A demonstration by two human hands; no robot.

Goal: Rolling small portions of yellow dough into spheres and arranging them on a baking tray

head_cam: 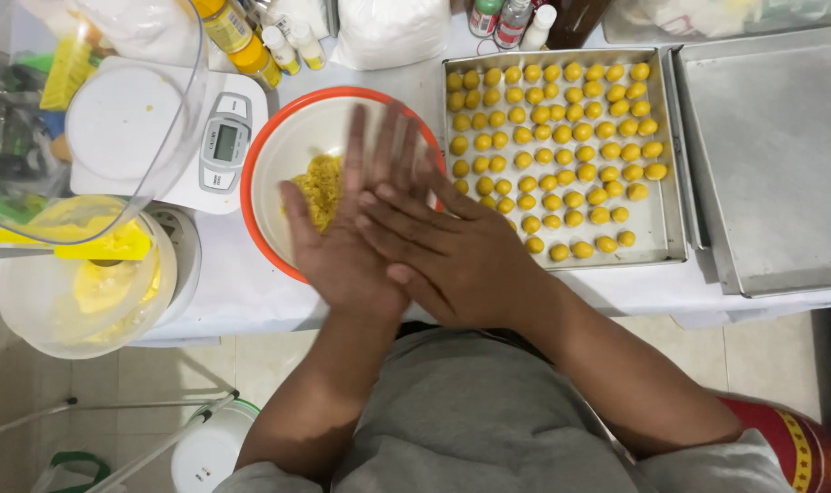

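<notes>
My left hand (347,233) lies palm up over the near rim of a white bowl with an orange rim (278,128). My right hand (456,251) is pressed flat across it, palms together; whatever is between them is hidden. Yellow crumbly filling (319,187) lies in the bowl, just left of my fingers. To the right, a metal baking tray (662,228) holds several rows of small yellow dough balls (552,128).
A second bare metal tray (780,155) sits at the far right. A white kitchen scale (219,141) stands left of the bowl, under a clear plastic bowl (173,137). A tub of yellow dough (96,292) is at the near left. Bottles and a white bag line the back.
</notes>
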